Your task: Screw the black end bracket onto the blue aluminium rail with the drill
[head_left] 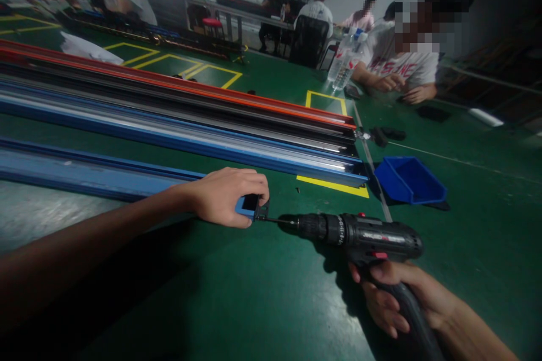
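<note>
My left hand (231, 196) is closed over the near end of a long blue metal profile (105, 172) lying on the green tabletop. A small black end piece (261, 208) sits at that end, between or beside my fingertips. My right hand (398, 299) grips the handle of a black cordless drill (372, 234) with red details. The drill points left, and its long thin bit (275, 220) reaches the black end piece. Whether a screw sits at the tip is too small to tell.
Beyond lie more long profiles, blue (254, 155), black and orange (237, 95). A blue plastic bin (410, 180) stands at right, with black parts (387, 135) behind it. Water bottles (345, 59) and a seated person (398, 67) are across the table. A tiny dark piece (297, 189) lies nearby.
</note>
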{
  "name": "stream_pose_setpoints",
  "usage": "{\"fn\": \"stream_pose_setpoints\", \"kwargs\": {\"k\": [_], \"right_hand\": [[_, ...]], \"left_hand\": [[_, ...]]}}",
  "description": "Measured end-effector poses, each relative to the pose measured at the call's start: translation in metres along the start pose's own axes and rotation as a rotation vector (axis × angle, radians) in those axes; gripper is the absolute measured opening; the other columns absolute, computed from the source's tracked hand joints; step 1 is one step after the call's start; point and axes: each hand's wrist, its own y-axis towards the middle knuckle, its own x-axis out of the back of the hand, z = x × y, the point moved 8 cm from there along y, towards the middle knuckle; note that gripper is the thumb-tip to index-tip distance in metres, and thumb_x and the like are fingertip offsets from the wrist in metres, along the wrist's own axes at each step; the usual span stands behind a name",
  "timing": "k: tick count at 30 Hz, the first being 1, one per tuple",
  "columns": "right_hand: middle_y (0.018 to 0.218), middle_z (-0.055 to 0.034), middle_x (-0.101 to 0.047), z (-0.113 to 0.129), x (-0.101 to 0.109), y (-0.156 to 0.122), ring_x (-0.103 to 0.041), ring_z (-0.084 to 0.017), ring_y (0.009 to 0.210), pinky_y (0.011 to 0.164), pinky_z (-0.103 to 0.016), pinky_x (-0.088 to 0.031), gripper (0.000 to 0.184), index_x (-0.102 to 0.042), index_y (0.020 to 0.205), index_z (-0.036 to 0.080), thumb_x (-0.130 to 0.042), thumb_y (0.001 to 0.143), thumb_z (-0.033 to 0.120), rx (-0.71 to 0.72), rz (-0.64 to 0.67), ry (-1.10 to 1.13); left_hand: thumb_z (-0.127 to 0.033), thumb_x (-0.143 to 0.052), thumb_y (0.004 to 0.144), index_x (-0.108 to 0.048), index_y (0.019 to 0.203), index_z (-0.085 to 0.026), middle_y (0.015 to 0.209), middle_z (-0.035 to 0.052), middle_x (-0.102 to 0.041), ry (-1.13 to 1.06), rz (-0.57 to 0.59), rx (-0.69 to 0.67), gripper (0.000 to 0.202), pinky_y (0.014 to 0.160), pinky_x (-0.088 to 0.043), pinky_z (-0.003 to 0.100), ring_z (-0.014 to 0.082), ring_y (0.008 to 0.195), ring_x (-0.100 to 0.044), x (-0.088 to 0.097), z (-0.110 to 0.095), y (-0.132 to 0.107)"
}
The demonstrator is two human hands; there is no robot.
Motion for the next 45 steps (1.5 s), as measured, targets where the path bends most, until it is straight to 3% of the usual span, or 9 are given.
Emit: {"fn": "stream_pose_setpoints", "kwargs": {"k": [14,45], "right_hand": [[0.053,0.0057,-0.050,0.005,-0.010,-0.001,-0.045,-0.007,0.039,0.048,-0.024,-0.052,0.022,-0.069,0.096,0.011,-0.068,0.089,0.032,-0.019,-0.040,0.007],[0.057,0.0033,-0.053,0.005,-0.008,0.000,-0.048,-0.008,0.040,0.054,-0.028,-0.056,0.026,-0.070,0.109,0.011,-0.059,0.094,0.028,-0.010,0.044,0.021]], "left_hand": [[-0.030,-0.075,0.075,-0.060,0.099,-0.026,0.111,-0.0018,-0.064,-0.011,-0.001,-0.001,0.028,0.082,-0.039,0.031,0.0209,0.102,-0.057,0.000,0.001,0.001],[-0.028,-0.074,0.076,-0.060,0.097,-0.026,0.109,-0.0029,-0.063,-0.008,0.003,0.015,0.026,0.082,-0.037,0.031,0.0203,0.102,-0.056,0.001,-0.001,0.000]]}}
